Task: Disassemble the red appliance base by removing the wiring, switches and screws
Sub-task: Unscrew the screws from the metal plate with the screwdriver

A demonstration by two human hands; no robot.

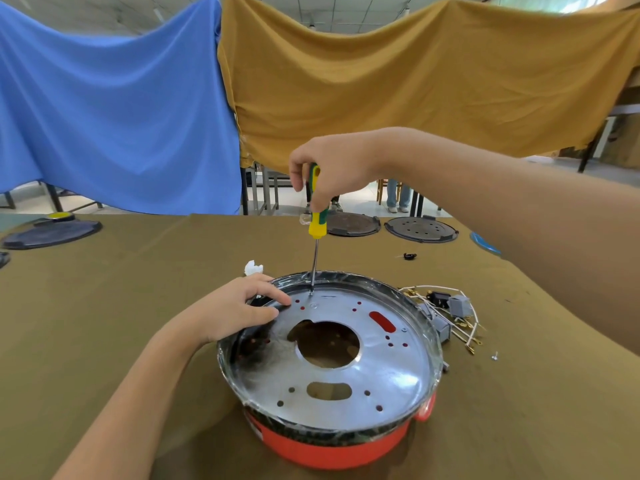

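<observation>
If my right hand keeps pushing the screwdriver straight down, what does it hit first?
The right hand drives the screwdriver down onto the metal plate at its far edge; the tip seems already seated on a screw there, too small to confirm.

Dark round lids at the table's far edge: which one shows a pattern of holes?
The right lid, furthest right of the pair behind the screwdriver. Its top is dotted with small holes; the lid beside it and the far-left lid look plain.

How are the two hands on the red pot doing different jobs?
The right hand is raised, gripping the yellow-green screwdriver upright; the left hand lies low and flat on the red appliance base, holding no tool. The right hand's fingers curl; the left hand's spread. Both are bare.
</observation>
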